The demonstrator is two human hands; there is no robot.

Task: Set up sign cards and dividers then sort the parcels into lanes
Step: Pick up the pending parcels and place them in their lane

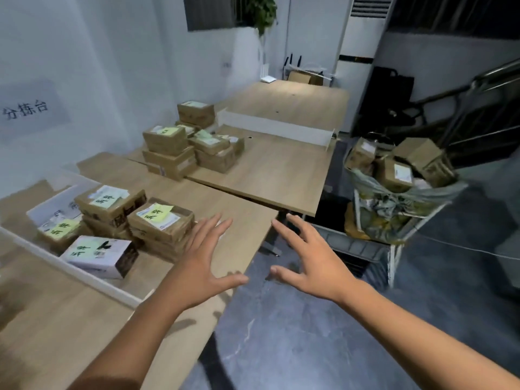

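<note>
Both hands (pixel 206 260) (pixel 305 266) spread (empty) — parcels (pixel 160 220) stacked, table (pixel 253 170)

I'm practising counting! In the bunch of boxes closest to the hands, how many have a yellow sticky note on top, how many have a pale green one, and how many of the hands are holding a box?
Boxes with a yellow note: 2
Boxes with a pale green note: 2
Hands holding a box: 0; left hand and right hand are open and empty
Total noted boxes: 4

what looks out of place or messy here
The cart right of the tables is overfilled: brown parcels are heaped at tilted angles above its rim. Table stacks look orderly. Both hands are empty.
</note>
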